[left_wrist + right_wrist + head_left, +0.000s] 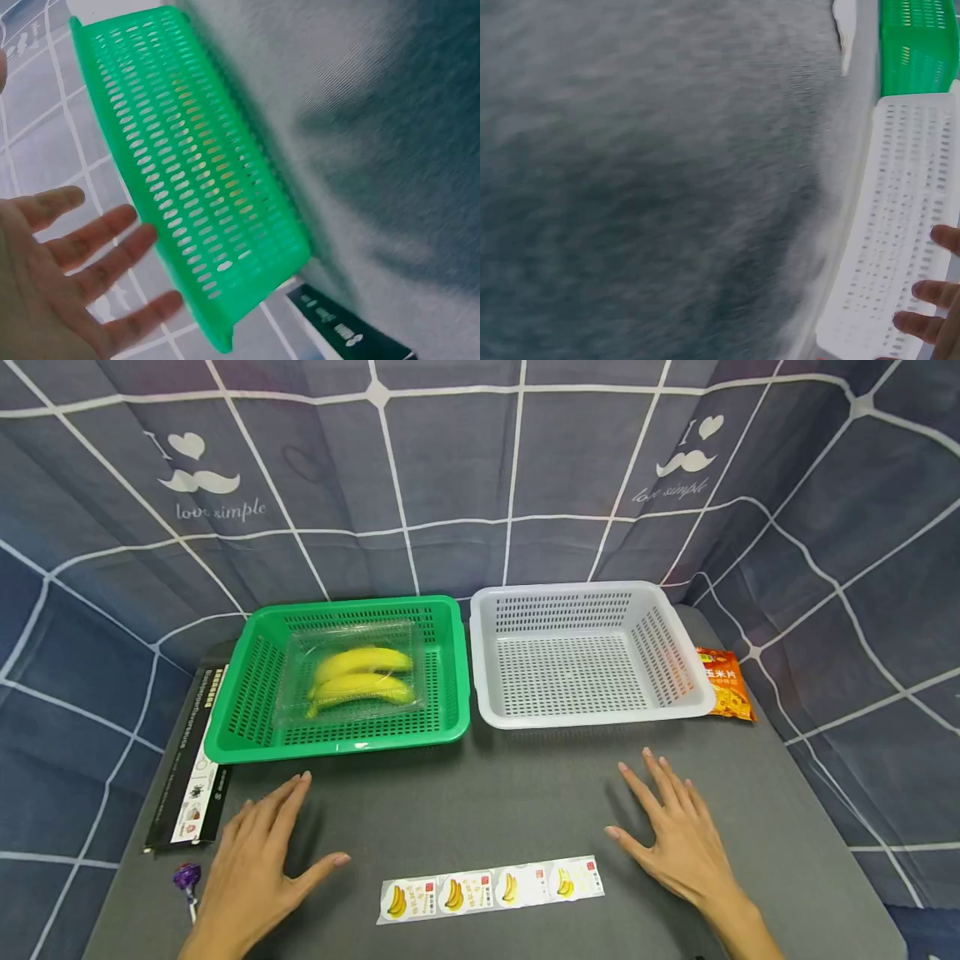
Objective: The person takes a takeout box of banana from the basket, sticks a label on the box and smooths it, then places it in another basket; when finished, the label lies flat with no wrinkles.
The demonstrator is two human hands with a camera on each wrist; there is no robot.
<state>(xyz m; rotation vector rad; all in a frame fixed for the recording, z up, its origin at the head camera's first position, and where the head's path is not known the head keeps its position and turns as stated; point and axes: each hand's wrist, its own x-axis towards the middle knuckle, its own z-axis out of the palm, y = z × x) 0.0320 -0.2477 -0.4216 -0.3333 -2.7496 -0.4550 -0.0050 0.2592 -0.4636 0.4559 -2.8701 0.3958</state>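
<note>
My left hand [255,860] hovers over the near left of the table with fingers spread, holding nothing. Ahead of it stands a green basket [330,749], and in that basket sits a clear plastic box [300,652] with two bananas [363,677] inside. On the right, my right hand [678,835] is also spread and holds nothing, in front of a white basket [592,723]. Between the hands lies a strip of banana stickers [491,890]. The left wrist view shows the green basket's side [187,165] beyond the left fingers; the right wrist view shows the white basket [900,217].
A purple-wrapped lollipop [187,878] lies just left of the left hand. A black box [191,768] extends along the green basket's left side. An orange snack bag [726,685] is partly behind the white basket's right side. Grey checked curtains [450,468] surround the table.
</note>
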